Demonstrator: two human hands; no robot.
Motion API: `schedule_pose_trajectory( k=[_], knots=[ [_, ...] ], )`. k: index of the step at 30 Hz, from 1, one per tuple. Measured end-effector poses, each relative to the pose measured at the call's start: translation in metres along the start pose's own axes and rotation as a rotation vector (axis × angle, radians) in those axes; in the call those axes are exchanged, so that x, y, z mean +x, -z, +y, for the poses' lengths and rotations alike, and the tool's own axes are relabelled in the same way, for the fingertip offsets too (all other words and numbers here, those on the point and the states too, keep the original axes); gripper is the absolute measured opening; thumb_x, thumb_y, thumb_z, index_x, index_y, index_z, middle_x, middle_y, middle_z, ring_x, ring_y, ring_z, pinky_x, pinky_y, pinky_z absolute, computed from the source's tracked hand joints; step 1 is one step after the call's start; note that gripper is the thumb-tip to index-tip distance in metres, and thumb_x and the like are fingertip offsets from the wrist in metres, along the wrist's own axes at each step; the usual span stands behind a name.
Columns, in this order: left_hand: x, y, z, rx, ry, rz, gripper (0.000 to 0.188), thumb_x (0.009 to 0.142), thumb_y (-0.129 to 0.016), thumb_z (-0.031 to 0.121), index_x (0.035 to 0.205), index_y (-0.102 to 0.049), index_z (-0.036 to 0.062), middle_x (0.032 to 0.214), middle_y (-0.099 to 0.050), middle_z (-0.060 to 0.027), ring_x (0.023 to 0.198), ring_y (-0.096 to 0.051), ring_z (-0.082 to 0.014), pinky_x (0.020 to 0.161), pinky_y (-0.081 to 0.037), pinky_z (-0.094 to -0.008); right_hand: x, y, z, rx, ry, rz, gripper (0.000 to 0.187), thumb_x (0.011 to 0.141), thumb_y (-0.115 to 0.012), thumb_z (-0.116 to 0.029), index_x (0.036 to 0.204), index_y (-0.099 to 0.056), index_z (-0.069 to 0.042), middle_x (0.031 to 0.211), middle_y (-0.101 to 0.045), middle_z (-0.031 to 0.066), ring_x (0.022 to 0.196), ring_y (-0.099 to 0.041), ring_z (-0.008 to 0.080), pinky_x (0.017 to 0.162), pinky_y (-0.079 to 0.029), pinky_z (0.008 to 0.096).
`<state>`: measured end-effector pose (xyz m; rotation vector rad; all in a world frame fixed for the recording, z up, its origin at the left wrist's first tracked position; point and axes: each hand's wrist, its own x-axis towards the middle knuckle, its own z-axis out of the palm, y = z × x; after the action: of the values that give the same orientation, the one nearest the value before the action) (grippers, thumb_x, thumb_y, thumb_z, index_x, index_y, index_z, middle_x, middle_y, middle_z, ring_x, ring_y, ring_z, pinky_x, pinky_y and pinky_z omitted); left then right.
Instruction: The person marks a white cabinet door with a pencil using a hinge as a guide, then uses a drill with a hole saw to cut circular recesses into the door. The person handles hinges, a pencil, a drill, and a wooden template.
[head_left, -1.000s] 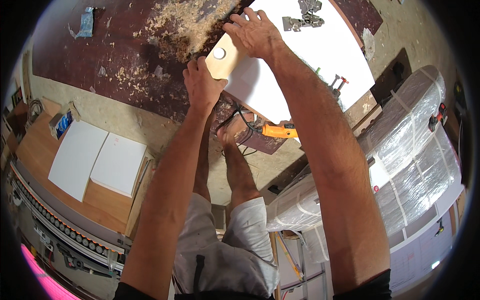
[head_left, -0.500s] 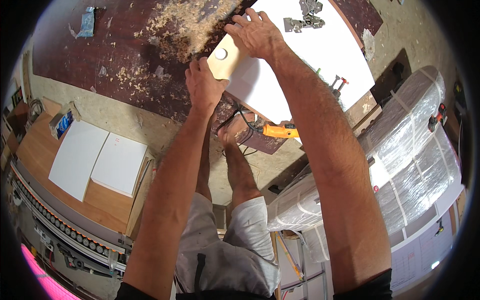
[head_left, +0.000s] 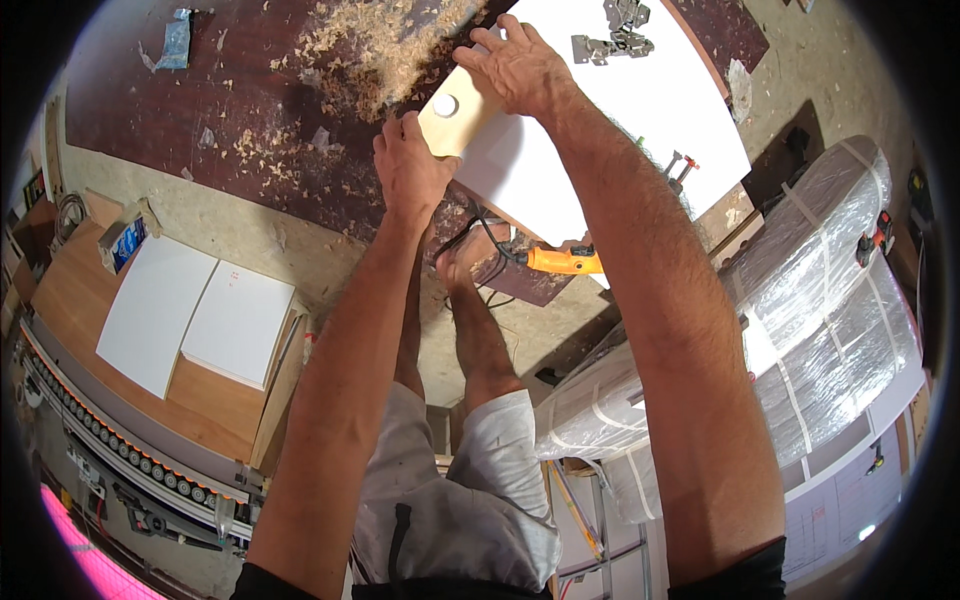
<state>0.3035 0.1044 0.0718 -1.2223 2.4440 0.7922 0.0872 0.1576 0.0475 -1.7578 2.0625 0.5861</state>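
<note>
A pale yellow flat piece (head_left: 436, 134) with a round white spot (head_left: 446, 105) lies along the near-left edge of a large white board (head_left: 640, 120). My left hand (head_left: 410, 172) grips its near end, thumb on the piece and fingers at its outer side. My right hand (head_left: 522, 72) holds the far end, its fingers bent over the outer edge and its palm covering part of the piece. Several metal cabinet hinges (head_left: 622, 44) rest on the board beyond my right hand. A small red-and-dark tool (head_left: 681, 172) sits near the board's right side, next to my forearm.
An orange corded power tool (head_left: 562, 261) lies by my foot below the board. Wood shavings (head_left: 375, 50) cover the dark red sheet (head_left: 240, 90). White panels (head_left: 160, 315) rest on a wooden surface at left. Plastic-wrapped goods (head_left: 800, 290) stand at right.
</note>
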Motion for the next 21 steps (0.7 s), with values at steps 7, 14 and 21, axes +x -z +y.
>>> schedule_pose_trajectory(
  k=[7, 14, 21],
  knots=[
    [0.002, 0.001, 0.000, 0.023, -0.006, -0.015, 0.084, 0.072, -0.102, 0.023, 0.141, -0.058, 0.0007, 0.138, -0.062, -0.0235, 0.127, -0.061, -0.0435, 0.110, -0.052, -0.0540, 0.001, -0.005, 0.000, 0.020, 0.001, 0.021, 0.099, 0.078, -0.098, -0.020, 0.161, -0.049, -0.039, 0.165, -0.051, 0.0016, 0.153, -0.047, 0.0393, 0.127, -0.048, 0.0537],
    [0.002, -0.001, -0.002, 0.080, -0.013, -0.013, 0.079, 0.072, -0.102, 0.029, 0.134, -0.062, 0.0007, 0.135, -0.063, -0.0221, 0.127, -0.061, -0.0413, 0.109, -0.053, -0.0519, -0.004, 0.016, -0.005, 0.043, -0.038, -0.027, 0.086, 0.085, -0.093, -0.022, 0.158, -0.051, -0.038, 0.164, -0.053, 0.0017, 0.155, -0.045, 0.0377, 0.125, -0.047, 0.0532],
    [0.004, -0.005, -0.004, 0.155, -0.097, 0.070, 0.088, 0.064, -0.106, 0.035, 0.129, -0.063, -0.0063, 0.123, -0.066, -0.0216, 0.111, -0.068, -0.0406, 0.094, -0.059, -0.0502, -0.004, 0.019, 0.001, 0.091, -0.012, -0.057, 0.059, 0.101, -0.079, -0.023, 0.153, -0.054, -0.035, 0.169, -0.048, 0.0016, 0.162, -0.038, 0.0352, 0.131, -0.039, 0.0568]
  ],
)
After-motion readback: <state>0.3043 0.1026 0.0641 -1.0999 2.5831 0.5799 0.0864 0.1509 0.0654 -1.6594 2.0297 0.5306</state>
